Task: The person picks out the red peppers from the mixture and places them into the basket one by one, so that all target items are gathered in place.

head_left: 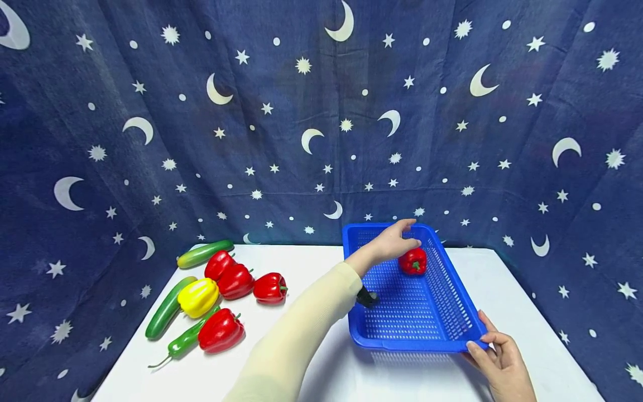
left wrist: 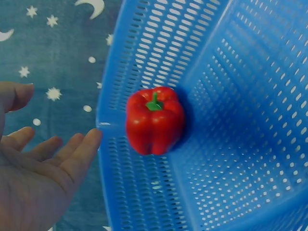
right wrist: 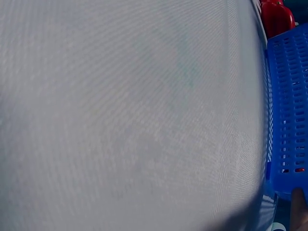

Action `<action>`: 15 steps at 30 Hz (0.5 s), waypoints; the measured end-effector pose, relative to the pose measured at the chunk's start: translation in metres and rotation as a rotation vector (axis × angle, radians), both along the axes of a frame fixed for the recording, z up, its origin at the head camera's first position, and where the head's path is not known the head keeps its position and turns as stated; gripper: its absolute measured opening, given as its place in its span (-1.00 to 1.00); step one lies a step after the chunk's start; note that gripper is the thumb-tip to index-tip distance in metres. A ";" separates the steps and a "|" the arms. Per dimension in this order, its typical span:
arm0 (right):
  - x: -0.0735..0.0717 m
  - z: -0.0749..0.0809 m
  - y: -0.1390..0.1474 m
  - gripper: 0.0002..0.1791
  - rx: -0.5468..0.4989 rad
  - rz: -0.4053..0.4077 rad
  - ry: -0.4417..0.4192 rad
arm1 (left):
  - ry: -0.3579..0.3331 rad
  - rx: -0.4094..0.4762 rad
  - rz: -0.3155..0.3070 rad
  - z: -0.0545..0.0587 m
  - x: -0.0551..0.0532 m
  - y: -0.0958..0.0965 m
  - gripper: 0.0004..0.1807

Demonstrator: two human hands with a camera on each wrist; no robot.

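Note:
A blue plastic basket [head_left: 402,318] with slotted walls is at the right of the table. One red bell pepper [head_left: 413,261] lies inside it, toward the far end; its green stem shows in the left wrist view. My left hand [head_left: 394,241] reaches over the basket, fingers extended and holding nothing. In the left wrist view, its fingertips are right at the basket's rim [left wrist: 107,168], beside the pepper. With my right hand [head_left: 502,363] I grip the near right corner of the basket, thumb on top of the rim. Only a finger [right wrist: 299,209] of that hand shows in the right wrist view.
On the white table [head_left: 301,340], at the left, lie several red bell peppers [head_left: 221,330], a yellow pepper [head_left: 198,297], a long green chili pepper [head_left: 188,338] and two cucumbers [head_left: 168,310]. A dark blue curtain [head_left: 281,139] with moons and stars hangs behind and at the sides.

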State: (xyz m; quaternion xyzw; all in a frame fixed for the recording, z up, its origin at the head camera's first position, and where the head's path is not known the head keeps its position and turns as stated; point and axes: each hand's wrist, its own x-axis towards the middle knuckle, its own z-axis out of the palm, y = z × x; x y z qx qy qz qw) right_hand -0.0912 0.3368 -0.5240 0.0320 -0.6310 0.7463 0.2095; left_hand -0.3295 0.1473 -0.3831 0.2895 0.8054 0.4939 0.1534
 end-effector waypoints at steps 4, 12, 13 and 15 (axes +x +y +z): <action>0.000 0.001 0.000 -0.75 0.000 -0.011 -0.003 | 0.011 0.029 -0.048 0.010 0.005 -0.008 -0.28; 0.001 0.003 -0.002 -0.76 0.009 -0.025 -0.032 | 0.053 0.068 -0.121 0.017 0.013 -0.034 -0.29; 0.002 0.003 -0.003 -0.76 0.006 -0.027 -0.029 | 0.058 0.070 -0.123 0.018 0.014 -0.038 -0.29; 0.002 0.004 -0.004 -0.77 -0.006 -0.038 -0.026 | 0.076 0.065 -0.127 0.018 0.016 -0.047 -0.30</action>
